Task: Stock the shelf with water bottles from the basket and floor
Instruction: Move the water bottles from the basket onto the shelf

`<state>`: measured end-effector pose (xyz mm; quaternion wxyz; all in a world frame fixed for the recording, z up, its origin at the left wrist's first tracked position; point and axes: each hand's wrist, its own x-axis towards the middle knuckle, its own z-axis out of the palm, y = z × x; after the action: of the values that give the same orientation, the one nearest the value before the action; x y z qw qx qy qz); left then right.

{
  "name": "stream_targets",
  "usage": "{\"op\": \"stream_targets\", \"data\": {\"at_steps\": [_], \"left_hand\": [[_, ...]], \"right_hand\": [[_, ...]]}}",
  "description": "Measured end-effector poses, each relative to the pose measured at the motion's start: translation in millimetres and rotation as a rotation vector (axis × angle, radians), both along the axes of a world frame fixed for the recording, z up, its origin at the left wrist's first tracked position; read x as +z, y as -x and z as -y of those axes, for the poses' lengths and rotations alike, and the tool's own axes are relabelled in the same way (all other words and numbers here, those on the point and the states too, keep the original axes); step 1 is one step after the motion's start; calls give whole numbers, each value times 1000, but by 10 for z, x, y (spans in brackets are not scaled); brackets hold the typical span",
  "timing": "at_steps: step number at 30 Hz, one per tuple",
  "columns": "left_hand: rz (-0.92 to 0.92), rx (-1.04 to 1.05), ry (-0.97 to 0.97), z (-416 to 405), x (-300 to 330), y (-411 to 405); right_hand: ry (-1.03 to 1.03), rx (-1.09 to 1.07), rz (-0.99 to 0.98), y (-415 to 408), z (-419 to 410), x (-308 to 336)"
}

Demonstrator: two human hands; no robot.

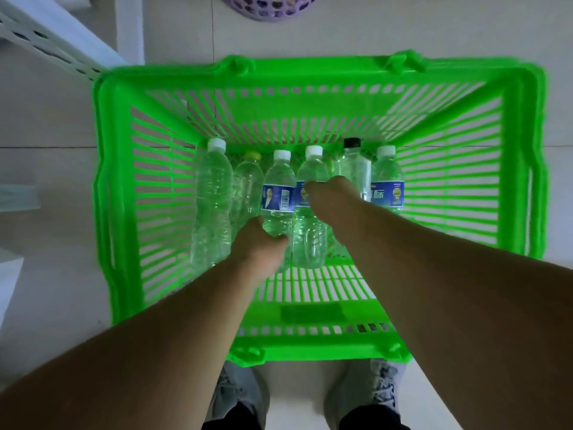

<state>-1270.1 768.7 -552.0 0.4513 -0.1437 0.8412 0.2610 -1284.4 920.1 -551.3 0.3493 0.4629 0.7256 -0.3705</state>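
A bright green slatted basket [117, 187] stands on the floor below me. Several clear water bottles lie side by side in it, caps pointing away. My left hand [259, 248] is closed around the bottom of a blue-labelled bottle with a white cap [279, 184]. My right hand [330, 201] lies over the middle of the neighbouring blue-labelled bottle [310, 243], fingers curled around it. Beside them lie a tall unlabelled bottle [212, 197], a yellow-capped bottle [248, 181], a black-capped bottle [355, 169] and another blue-labelled bottle [387, 184].
A white perforated shelf frame [46, 38] runs along the upper left. A purple woven basket [269, 6] sits at the top edge. Pale floor tiles surround the green basket. My grey shoes [235, 395] stand just behind its near rim.
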Motion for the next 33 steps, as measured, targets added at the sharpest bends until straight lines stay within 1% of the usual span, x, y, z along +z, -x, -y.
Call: {"op": "stream_targets", "data": {"at_steps": [1, 2, 5, 8, 9, 14, 17, 21, 23, 25, 27, 30, 33], "left_hand": [[9, 0, -2, -4, 0, -14], [15, 9, -2, -5, -12, -26], [13, 56, 9, -18, -54, -55], [-10, 70, 37, -28, -118, -76], [-19, 77, 41, -30, -137, -85], [-43, 154, 35, -103, -192, -122], [-39, 175, 31, -143, -231, -126], [-14, 114, -2, -76, -36, -93], [-5, 92, -48, -21, 211, -98], [6, 104, -102, 33, 593, -115], [0, 157, -170, 78, 1065, -112], [-63, 209, -278, 124, 1947, -109], [-117, 277, -402, 130, 2957, -109]], "right_hand": [[18, 32, 9, 32, 9, -50], [-12, 62, -22, 63, 23, -71], [-9, 51, -11, 140, 67, -156], [-73, 131, 30, 155, 93, -215], [-72, 104, 28, 147, 87, -234], [11, -68, -125, 13, -26, -224], [44, -33, -167, -126, -87, -144], [43, -26, -314, -284, -166, 128], [6, -48, -359, -328, -240, 410], [-26, -44, -434, -355, -312, 809], [8, -49, -521, -366, -363, 1285], [69, -34, -608, -376, -400, 2206], [69, 0, -689, -389, -430, 3252]]}}
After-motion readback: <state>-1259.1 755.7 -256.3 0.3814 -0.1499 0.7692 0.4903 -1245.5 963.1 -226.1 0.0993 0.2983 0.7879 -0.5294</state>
